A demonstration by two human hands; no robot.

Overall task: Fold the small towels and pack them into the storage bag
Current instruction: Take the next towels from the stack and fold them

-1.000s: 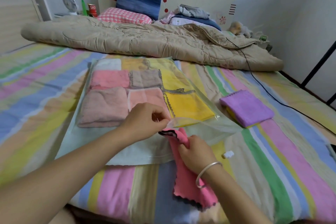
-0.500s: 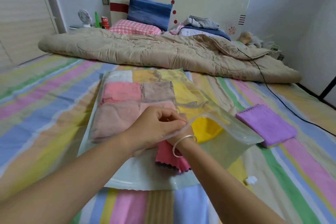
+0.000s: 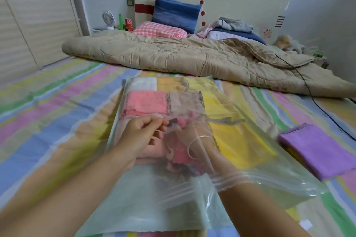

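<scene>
Where the two forearms come up from the near edge of the view, the mouth of the clear storage bag lies open on the striped bedsheet, its zip strip lifted over the right wrist. Inside it the right hand, a bangle on its wrist, is pushed well past the opening and closed around a bright pink towel with a dark scalloped edge. Just left of it, on top of the plastic, the left hand pinches the upper film together with a corner of that towel between thumb and fingertips. Deeper in the bag lie folded towels in rows: pale pink and coral on the left, beige in the middle, yellow on the right, white and orange at the sealed far edge. Beside the bag on the right, apart from it, a folded purple towel rests on the sheet, with something yellow under it. Bare sheet spreads wide to the left. Farther off a tan quilt lies bunched across the bed, a black cable trailing over it, with pillows against the headboard.
</scene>
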